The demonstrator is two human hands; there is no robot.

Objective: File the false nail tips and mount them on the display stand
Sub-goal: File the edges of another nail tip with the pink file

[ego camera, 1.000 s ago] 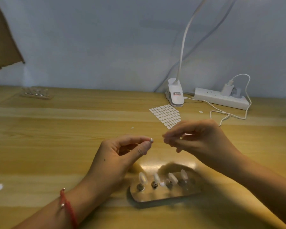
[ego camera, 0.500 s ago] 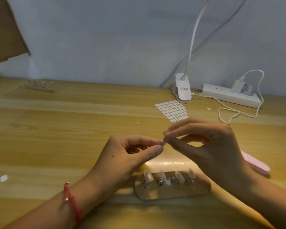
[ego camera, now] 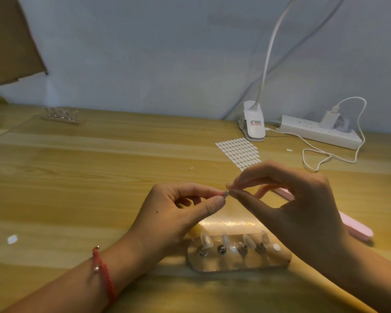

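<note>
– Both hands have drawn together since a second ago; their tips were apart then, and now they meet.
– Meet on what?
– On a small pale piece (ego camera: pixel 225 194), held in the air above the middle of the tabletop (ego camera: pixel 99 199); it is too small to tell if it is a nail tip. The left hand (ego camera: pixel 178 213) has its fingers (ego camera: pixel 213 205) clenched on it, thumb against forefinger; the right hand (ego camera: pixel 303 208) nips its other side with its own fingers (ego camera: pixel 246 180), the rest of them curled.
– And the stand?
– Below the hands, toward the near edge; the display stand (ego camera: pixel 224 264) lies flat with four clear nail tips (ego camera: pixel 207 239) standing in a row on it; a white oval dot (ego camera: pixel 276 246) sits at its right end.
– Further out?
– A pink nail file (ego camera: pixel 359 231) lies just right of the stand, partly hidden by the right wrist; a sheet of white adhesive tabs (ego camera: pixel 237 152) lies beyond the hands; a lamp clip (ego camera: pixel 254 125) and a power strip (ego camera: pixel 318 131) rest along the far edge toward the right corner; a second stand (ego camera: pixel 62 117) sits near the far left corner; a red bracelet (ego camera: pixel 104 272) circles the left wrist.
</note>
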